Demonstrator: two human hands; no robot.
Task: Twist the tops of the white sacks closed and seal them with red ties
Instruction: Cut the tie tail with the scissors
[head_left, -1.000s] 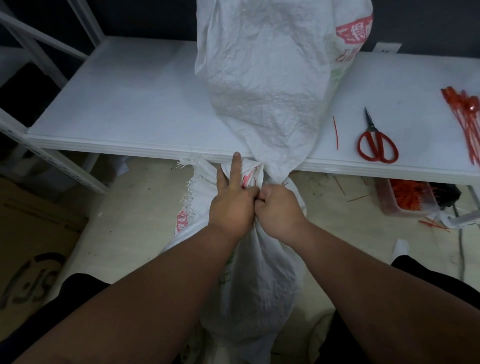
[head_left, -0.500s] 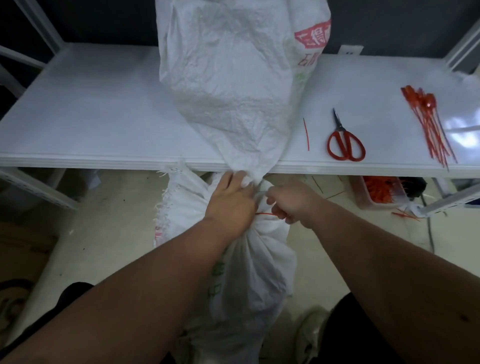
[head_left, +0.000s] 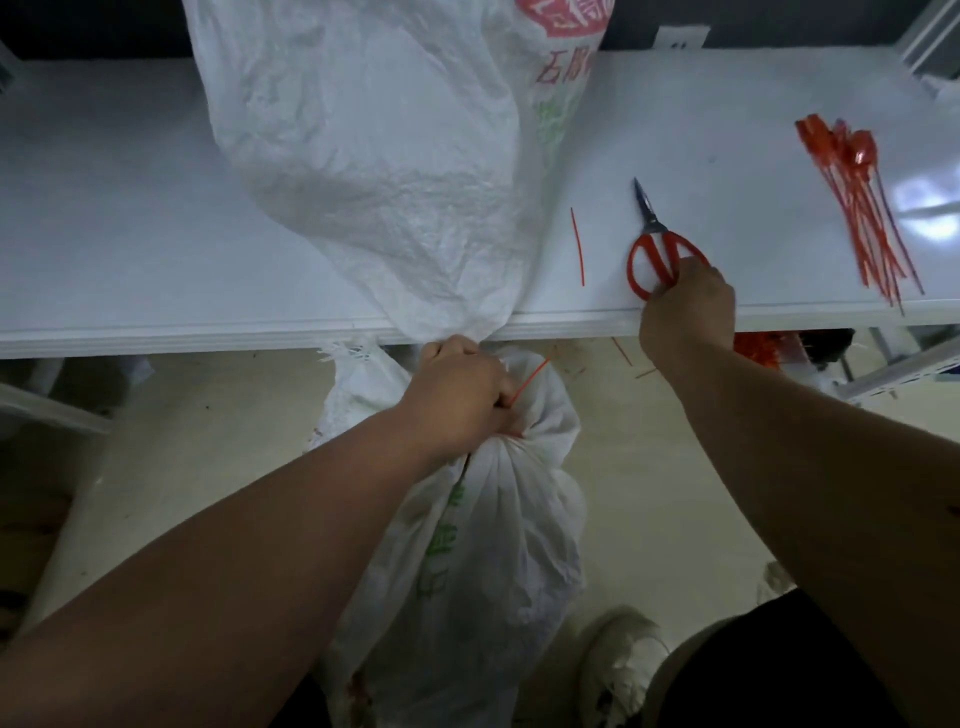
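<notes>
The left hand (head_left: 462, 389) clamps the sack neck (head_left: 498, 457) with its red tie (head_left: 527, 382); the right hand (head_left: 685, 306) closes on the scissors (head_left: 657, 249); a loosened grip could untwist it

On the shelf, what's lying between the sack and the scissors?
In the head view, one loose red tie piece lies on the bare white shelf between the sack and scissors.

Left hand (head_left: 457, 389) grips the white sack's (head_left: 483, 545) twisted neck with a red tie (head_left: 527, 382); right hand (head_left: 685, 306) touches red scissors (head_left: 655, 249) on the shelf (head_left: 156, 249).
</notes>
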